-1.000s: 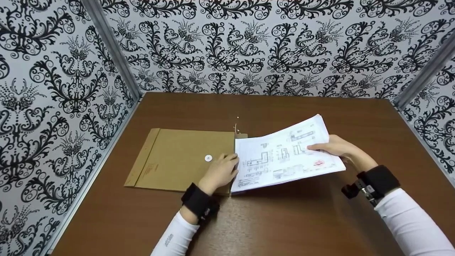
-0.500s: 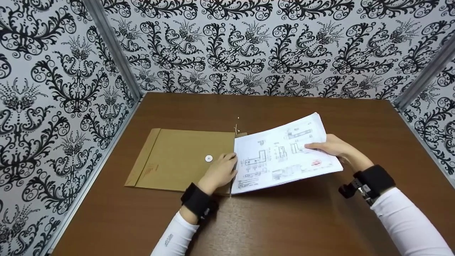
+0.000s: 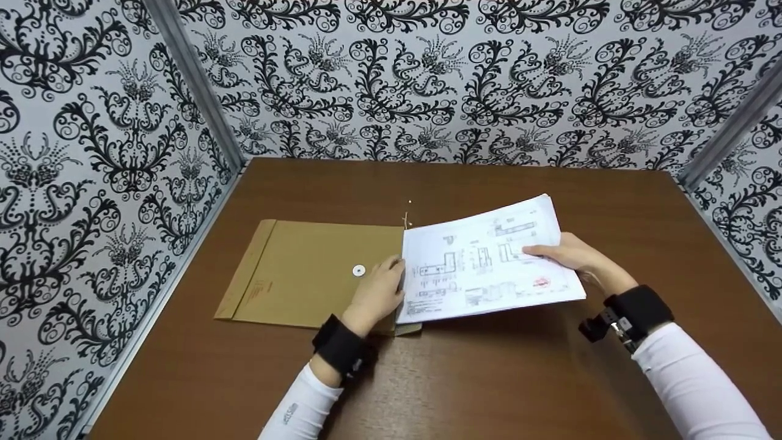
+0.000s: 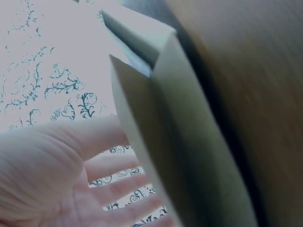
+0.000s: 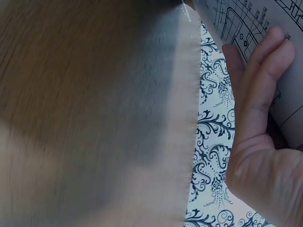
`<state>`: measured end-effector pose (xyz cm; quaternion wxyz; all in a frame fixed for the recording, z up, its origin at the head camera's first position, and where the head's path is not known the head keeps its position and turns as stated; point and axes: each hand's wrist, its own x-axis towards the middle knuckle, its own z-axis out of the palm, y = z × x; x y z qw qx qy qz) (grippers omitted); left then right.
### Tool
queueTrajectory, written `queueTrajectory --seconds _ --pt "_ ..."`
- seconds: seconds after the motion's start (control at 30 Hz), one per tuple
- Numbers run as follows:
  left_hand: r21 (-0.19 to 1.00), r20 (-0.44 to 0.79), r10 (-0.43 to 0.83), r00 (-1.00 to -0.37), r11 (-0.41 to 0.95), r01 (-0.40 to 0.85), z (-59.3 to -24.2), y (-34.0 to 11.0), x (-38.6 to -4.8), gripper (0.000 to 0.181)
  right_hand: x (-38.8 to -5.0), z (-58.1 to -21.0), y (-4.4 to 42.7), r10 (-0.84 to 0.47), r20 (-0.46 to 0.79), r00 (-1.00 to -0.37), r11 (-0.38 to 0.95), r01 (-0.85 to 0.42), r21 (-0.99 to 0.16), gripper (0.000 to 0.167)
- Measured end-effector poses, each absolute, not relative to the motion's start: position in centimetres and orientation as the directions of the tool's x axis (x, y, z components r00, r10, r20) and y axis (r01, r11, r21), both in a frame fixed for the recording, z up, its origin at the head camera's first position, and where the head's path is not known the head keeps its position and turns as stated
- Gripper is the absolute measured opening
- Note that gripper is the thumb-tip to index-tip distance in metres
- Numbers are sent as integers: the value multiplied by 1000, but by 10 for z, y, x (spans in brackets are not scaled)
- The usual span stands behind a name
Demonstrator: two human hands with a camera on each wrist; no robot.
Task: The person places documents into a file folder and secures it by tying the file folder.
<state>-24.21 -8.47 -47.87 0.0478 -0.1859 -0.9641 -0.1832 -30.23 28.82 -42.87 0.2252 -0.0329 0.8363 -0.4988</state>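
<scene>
A brown paper envelope [image 3: 311,244] with a white round button [image 3: 358,270] lies flat at centre left. My left hand [image 3: 376,290] holds its right edge at the mouth; in the left wrist view, the thumb and fingers meet the raised front panel [image 4: 137,127], and the fingertips are hidden. My right hand [image 3: 565,249] grips a stack of printed drawings [image 3: 470,275] by the right side, thumb on top and fingers underneath. The stack's left edge lies at the envelope's mouth, over the flap [image 3: 408,330], while its right side is lifted off the table.
A brown wooden table [image 3: 489,379] carries everything. Walls with black-and-white scroll patterns [image 3: 427,79] stand at the back and sides. A thin string [image 3: 405,219] sticks out beyond the envelope's far right corner.
My right hand has shifted slightly left with the papers. Their left edge has moved a little away from me, uncovering the flap's near corner and covering its far one. The envelope stays put.
</scene>
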Motion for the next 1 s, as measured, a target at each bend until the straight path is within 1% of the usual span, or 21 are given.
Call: queueTrajectory --seconds 0.2,0.43,0.53,0.7,0.9,1.0 --pt "328 206 277 -938 884 333 -476 -82 -240 44 -304 -435 286 -269 -351 -897 460 200 -865 59" --pt "315 277 208 -938 903 293 -474 -79 -237 15 -301 -441 282 -263 -360 -895 426 227 -876 58" --pt "318 298 161 -941 913 257 -473 -77 -234 9 -299 -444 281 -272 -354 -895 421 220 -880 60" --pt "323 310 105 -945 923 209 -469 -75 -230 3 -296 -449 280 -268 -349 -898 415 219 -883 62" --pt "316 306 80 -949 931 181 -467 -74 -230 7 -290 -451 281 -288 -349 -892 380 228 -896 61" --pt "297 325 76 -943 938 178 -467 -74 -231 10 -287 -452 282 -288 -354 -890 376 235 -896 62"
